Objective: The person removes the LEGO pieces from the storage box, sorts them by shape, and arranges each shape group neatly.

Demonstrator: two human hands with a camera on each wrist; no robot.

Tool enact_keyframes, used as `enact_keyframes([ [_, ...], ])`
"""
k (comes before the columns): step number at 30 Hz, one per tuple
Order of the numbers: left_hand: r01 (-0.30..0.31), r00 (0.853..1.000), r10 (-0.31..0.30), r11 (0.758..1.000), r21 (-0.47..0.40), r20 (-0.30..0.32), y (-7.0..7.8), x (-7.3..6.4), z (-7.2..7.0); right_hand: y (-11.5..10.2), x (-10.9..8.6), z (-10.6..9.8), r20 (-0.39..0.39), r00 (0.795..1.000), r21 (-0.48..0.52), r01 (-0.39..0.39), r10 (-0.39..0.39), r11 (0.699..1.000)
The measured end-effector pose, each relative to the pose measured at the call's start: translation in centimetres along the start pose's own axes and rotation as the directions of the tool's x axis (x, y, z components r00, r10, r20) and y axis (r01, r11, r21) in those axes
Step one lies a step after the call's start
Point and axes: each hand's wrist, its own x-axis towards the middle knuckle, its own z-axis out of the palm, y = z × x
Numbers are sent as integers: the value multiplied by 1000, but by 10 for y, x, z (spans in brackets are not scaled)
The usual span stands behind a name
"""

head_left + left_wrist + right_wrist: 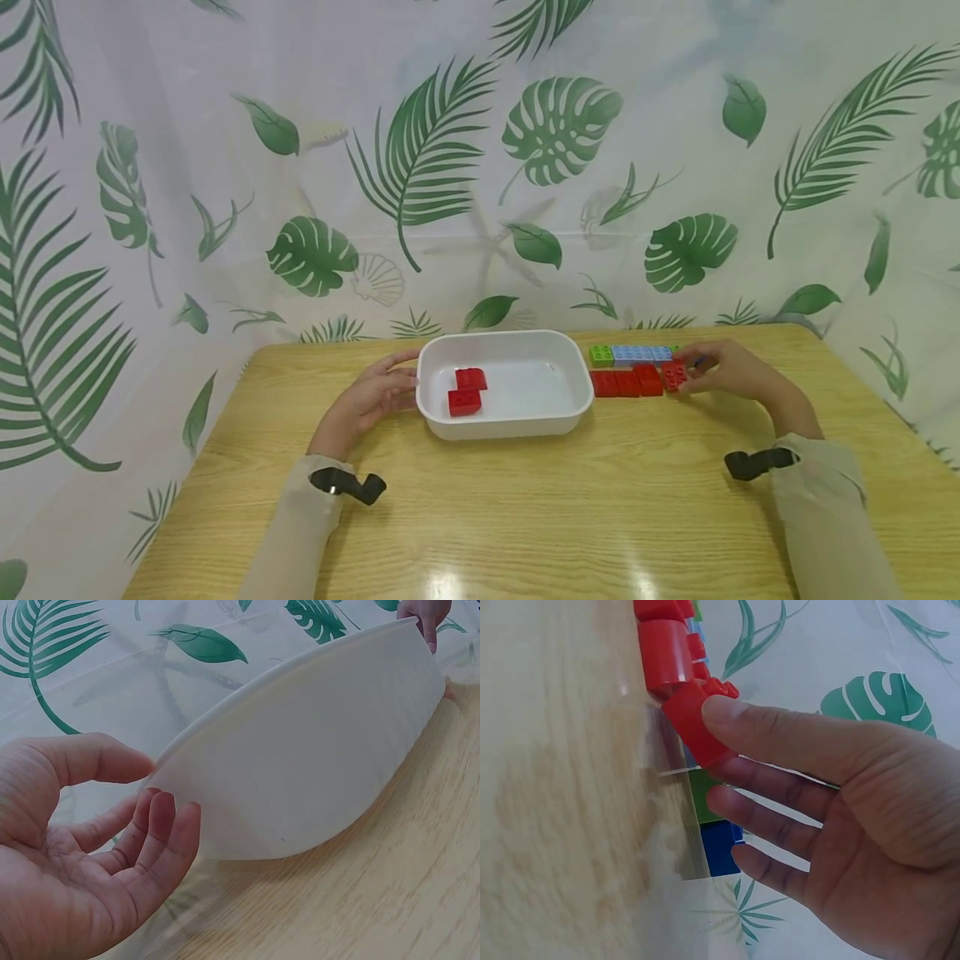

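Observation:
A white plastic tray [504, 429] stands on the table with two red toy bricks [465, 403] inside, towards its left end. My left hand [366, 402] is at the tray's left end. Its fingers [184, 825] are loosely bent against the outer wall [300, 765], thumb tip by the rim. My right hand [738, 371] pinches a red brick [696, 724] between thumb and index finger, at the right end of a row of red bricks [627, 383]. The other fingers of that hand extend loosely below, near a green brick [705, 795] and a dark blue brick [721, 847].
Behind the red row runs a second row of bricks, with a green brick [602, 356] and light blue bricks [633, 356]. A leaf-printed white curtain [480, 167] hangs along the back of the wooden table [525, 517]. Each wrist wears a black camera mount [761, 463].

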Motion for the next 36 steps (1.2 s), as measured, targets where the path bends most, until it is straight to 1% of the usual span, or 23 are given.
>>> enact_keyframes([
  [6, 1, 1000, -1, 1000, 4, -10, 1, -1, 1, 0, 3, 5, 33, 998, 2, -51, 51, 999],
  [9, 2, 1000, -2, 1000, 7, -17, 2, -1, 2, 0, 3, 6, 42, 997, 5, -58, 58, 998],
  [13, 0, 1000, 0, 1000, 15, -21, 2, -1, 2, -1, 3, 6, 57, 997, -2, -56, 56, 998],
  [20, -3, 1000, 3, 1000, 12, -14, 1, -1, 1, -2, 4, 7, 80, 995, 13, -54, 53, 998],
  [29, -1, 1000, 1, 1000, 10, -11, 1, -1, 1, -3, 5, 8, 83, 995, 20, -49, 48, 999],
  [36, 1, 1000, 0, 1000, 16, -12, 1, -1, 1, -2, 6, 10, 69, 997, 20, -32, 30, 999],
])
